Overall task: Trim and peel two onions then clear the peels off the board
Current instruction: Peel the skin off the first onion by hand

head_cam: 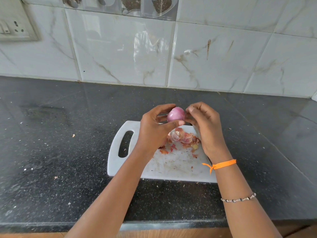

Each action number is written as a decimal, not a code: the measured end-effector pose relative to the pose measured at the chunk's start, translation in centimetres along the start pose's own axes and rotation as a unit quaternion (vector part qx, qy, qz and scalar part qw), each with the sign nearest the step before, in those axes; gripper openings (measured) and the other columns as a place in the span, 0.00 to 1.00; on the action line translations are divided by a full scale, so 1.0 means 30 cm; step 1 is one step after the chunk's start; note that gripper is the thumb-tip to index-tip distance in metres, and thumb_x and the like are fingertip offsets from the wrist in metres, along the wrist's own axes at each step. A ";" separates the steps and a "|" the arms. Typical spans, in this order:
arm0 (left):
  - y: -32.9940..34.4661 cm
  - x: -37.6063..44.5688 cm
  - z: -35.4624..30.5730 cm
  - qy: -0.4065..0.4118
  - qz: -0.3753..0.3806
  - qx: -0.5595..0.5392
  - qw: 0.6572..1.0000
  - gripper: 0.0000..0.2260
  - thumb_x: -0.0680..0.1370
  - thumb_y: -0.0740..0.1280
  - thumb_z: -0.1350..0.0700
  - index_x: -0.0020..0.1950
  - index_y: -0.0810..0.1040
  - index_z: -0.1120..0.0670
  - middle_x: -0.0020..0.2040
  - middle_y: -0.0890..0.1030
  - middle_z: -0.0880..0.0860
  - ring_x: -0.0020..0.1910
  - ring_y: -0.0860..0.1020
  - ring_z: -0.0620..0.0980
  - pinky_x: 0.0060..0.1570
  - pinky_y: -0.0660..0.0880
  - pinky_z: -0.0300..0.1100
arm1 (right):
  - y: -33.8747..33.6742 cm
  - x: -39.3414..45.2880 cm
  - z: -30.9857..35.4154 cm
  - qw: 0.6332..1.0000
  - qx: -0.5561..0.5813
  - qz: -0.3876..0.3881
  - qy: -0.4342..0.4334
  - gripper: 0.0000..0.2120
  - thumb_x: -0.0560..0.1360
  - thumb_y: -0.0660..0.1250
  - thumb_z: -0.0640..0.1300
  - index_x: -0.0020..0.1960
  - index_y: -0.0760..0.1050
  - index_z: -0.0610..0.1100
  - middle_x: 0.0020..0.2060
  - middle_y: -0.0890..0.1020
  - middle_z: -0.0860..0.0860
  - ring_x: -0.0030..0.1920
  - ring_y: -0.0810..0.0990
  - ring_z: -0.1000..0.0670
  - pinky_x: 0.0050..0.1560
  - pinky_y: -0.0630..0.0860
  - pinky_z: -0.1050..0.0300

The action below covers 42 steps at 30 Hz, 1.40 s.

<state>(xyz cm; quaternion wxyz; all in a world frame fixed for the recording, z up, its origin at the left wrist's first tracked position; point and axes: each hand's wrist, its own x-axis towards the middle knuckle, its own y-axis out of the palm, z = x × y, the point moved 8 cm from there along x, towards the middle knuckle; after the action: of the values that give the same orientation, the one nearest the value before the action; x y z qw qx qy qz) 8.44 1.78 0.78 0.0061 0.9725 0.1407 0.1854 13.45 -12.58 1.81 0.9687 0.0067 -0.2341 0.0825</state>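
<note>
A peeled purple onion (pixel 176 114) is held in the air above the far edge of the white cutting board (pixel 173 166). My left hand (pixel 154 129) grips it from the left, thumb under it and fingers curled over its top. My right hand (pixel 205 127) meets the onion's right side, with curled fingertips pinching at its skin. A heap of pink and brown peels (pixel 182 137) lies on the board below the hands, with smaller scraps (pixel 164 151) scattered toward the board's middle. A second onion and a knife are not visible.
The board, with a handle slot (pixel 125 143) at its left end, lies on a dark speckled counter (pixel 60 152). A marble-tiled wall (pixel 120 48) stands behind, with a socket plate (pixel 15 26) at the upper left. The counter's front edge (pixel 154 224) runs along the bottom.
</note>
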 end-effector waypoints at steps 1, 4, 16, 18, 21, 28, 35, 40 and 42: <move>0.000 0.000 -0.003 0.005 0.000 0.001 1.000 0.19 0.65 0.77 0.62 0.55 0.80 0.53 0.49 0.83 0.46 0.45 0.81 0.38 0.45 0.77 0.33 | 0.004 -0.004 0.011 0.999 -0.027 0.002 -0.018 0.03 0.73 0.67 0.42 0.42 0.78 0.43 0.38 0.80 0.49 0.43 0.80 0.50 0.49 0.78 0.52; -0.001 -0.002 -0.008 0.018 -0.003 0.007 1.000 0.17 0.66 0.77 0.63 0.53 0.81 0.54 0.48 0.84 0.48 0.45 0.82 0.41 0.44 0.78 0.34 | 0.013 -0.013 0.040 0.994 -0.087 0.005 -0.065 0.04 0.73 0.70 0.36 0.46 0.79 0.42 0.42 0.82 0.52 0.45 0.81 0.55 0.47 0.77 0.61; -0.006 0.003 -0.008 0.049 0.006 0.056 0.997 0.18 0.67 0.77 0.63 0.57 0.82 0.57 0.50 0.84 0.50 0.48 0.82 0.42 0.49 0.78 0.36 | 0.011 -0.033 0.088 0.982 -0.144 -0.018 -0.124 0.05 0.70 0.72 0.32 0.45 0.81 0.38 0.38 0.83 0.52 0.38 0.83 0.60 0.42 0.77 0.69; -0.006 0.003 -0.015 0.060 0.013 0.059 0.996 0.18 0.67 0.76 0.64 0.55 0.82 0.56 0.49 0.84 0.49 0.47 0.82 0.41 0.49 0.78 0.35 | 0.016 -0.035 0.096 0.977 -0.162 -0.011 -0.140 0.08 0.69 0.72 0.32 0.48 0.82 0.39 0.39 0.83 0.53 0.40 0.83 0.60 0.43 0.76 0.70; 0.004 -0.001 -0.031 0.086 0.034 0.073 0.993 0.19 0.66 0.77 0.66 0.55 0.82 0.54 0.49 0.83 0.47 0.49 0.82 0.42 0.50 0.77 0.35 | 0.003 -0.033 0.105 0.965 -0.193 -0.022 -0.174 0.09 0.69 0.72 0.31 0.47 0.82 0.41 0.40 0.83 0.53 0.41 0.83 0.58 0.44 0.77 0.68; 0.028 -0.004 -0.024 0.090 0.062 0.045 0.993 0.20 0.67 0.75 0.67 0.57 0.80 0.55 0.52 0.83 0.50 0.52 0.81 0.44 0.52 0.77 0.35 | -0.043 -0.004 0.068 0.983 -0.143 -0.050 -0.106 0.10 0.71 0.70 0.32 0.45 0.81 0.46 0.39 0.84 0.53 0.41 0.83 0.55 0.47 0.80 0.57; 0.050 -0.008 -0.014 0.062 0.113 0.013 0.992 0.20 0.70 0.72 0.69 0.60 0.78 0.57 0.57 0.81 0.53 0.56 0.80 0.46 0.56 0.76 0.38 | -0.061 0.000 0.020 0.965 -0.247 -0.066 -0.064 0.05 0.71 0.71 0.35 0.43 0.82 0.43 0.36 0.83 0.52 0.37 0.81 0.54 0.43 0.78 0.63; 0.067 -0.010 -0.001 0.047 0.147 0.001 0.988 0.17 0.76 0.66 0.67 0.64 0.73 0.56 0.61 0.77 0.54 0.57 0.78 0.51 0.55 0.76 0.41 | -0.045 -0.003 -0.025 0.971 -0.236 -0.003 0.030 0.10 0.72 0.68 0.34 0.48 0.83 0.45 0.40 0.84 0.54 0.43 0.82 0.61 0.45 0.76 0.71; 0.074 -0.013 0.009 0.040 0.154 0.009 0.987 0.17 0.77 0.64 0.67 0.65 0.72 0.55 0.62 0.76 0.57 0.57 0.78 0.56 0.58 0.76 0.49 | -0.031 -0.005 -0.019 0.984 -0.173 0.007 0.040 0.12 0.74 0.64 0.33 0.47 0.82 0.46 0.41 0.85 0.53 0.43 0.83 0.59 0.47 0.78 0.66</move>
<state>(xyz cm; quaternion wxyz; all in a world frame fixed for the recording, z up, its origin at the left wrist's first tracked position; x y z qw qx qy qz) 8.77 -0.45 0.54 -0.0371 0.9745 -0.0087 0.2211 13.74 -13.48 1.25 0.9632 -0.1662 -0.2059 0.0474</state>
